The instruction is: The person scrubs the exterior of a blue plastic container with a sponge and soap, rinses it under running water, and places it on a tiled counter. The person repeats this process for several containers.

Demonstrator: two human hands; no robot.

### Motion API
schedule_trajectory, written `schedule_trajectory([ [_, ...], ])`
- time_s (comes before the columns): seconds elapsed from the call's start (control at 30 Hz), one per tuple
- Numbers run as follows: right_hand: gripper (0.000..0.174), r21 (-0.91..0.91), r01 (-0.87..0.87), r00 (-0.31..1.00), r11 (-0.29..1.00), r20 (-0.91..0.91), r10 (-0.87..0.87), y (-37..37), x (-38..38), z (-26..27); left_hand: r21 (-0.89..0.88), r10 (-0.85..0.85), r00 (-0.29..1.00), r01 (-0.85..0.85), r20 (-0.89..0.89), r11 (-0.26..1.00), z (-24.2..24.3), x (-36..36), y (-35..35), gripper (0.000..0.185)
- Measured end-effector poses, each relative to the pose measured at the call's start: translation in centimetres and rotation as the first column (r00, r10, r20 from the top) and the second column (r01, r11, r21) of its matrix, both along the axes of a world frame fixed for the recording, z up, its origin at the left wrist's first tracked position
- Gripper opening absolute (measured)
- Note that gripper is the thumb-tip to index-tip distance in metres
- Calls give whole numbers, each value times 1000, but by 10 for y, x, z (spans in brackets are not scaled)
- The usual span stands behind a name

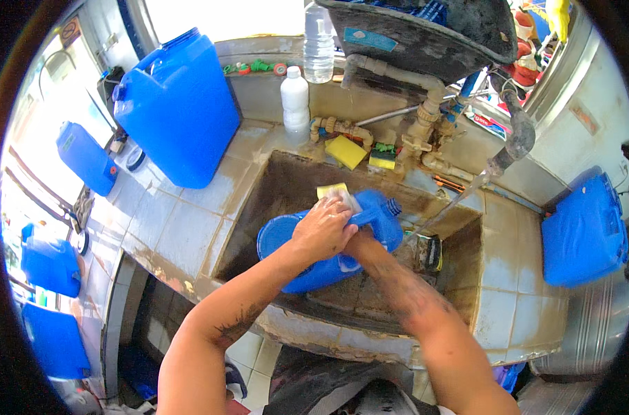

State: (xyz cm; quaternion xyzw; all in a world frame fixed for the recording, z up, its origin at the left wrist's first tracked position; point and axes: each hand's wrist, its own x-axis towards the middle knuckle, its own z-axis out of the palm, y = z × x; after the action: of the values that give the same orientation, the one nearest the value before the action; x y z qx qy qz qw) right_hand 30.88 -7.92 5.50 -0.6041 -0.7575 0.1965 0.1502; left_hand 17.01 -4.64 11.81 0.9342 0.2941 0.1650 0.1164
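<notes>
A blue plastic jug [314,277] lies tilted inside a stained tiled sink [304,166]. My left hand [322,223] is spread over the jug's upper side near its handle, close to a yellow and white sponge or cloth [335,192]; whether it grips this is not clear. Crossing close beside it, my right hand [360,241] is at the jug's handle, its fingers mostly hidden. Water [449,207] runs from a dark pipe spout [501,158] into the sink, right of the jug. A dark brush-like item [433,254] lies in the basin.
Large blue containers stand at the left [177,114] and right [579,233] on the tiled counter. Behind the sink are a white bottle [295,101], a clear bottle [318,46], yellow sponges [346,152] and pipes. A black tub [418,36] overhangs the back.
</notes>
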Motion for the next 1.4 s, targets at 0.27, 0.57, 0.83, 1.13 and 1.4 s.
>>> schedule_trajectory([
  [0.27,52,331,-165,985,929,-2,175,-81,-11,35,13,26,998,-26,-53,1000,7,-6,6,37],
  [0.57,79,275,-109,994,955,14,109,-79,18,33,38,26,999,-27,44,999,8,8,13,37],
  [0.83,43,472,-99,979,876,203,1,-109,28,-5,-97,59,920,-23,388,995,1,10,13,29],
  [1.13,50,574,-279,933,770,351,75,-60,44,58,-344,257,699,-18,667,939,6,6,5,31],
  [1.4,27,91,-202,937,975,307,166,-5,14,74,-259,260,741,-120,620,958,1,5,3,30],
])
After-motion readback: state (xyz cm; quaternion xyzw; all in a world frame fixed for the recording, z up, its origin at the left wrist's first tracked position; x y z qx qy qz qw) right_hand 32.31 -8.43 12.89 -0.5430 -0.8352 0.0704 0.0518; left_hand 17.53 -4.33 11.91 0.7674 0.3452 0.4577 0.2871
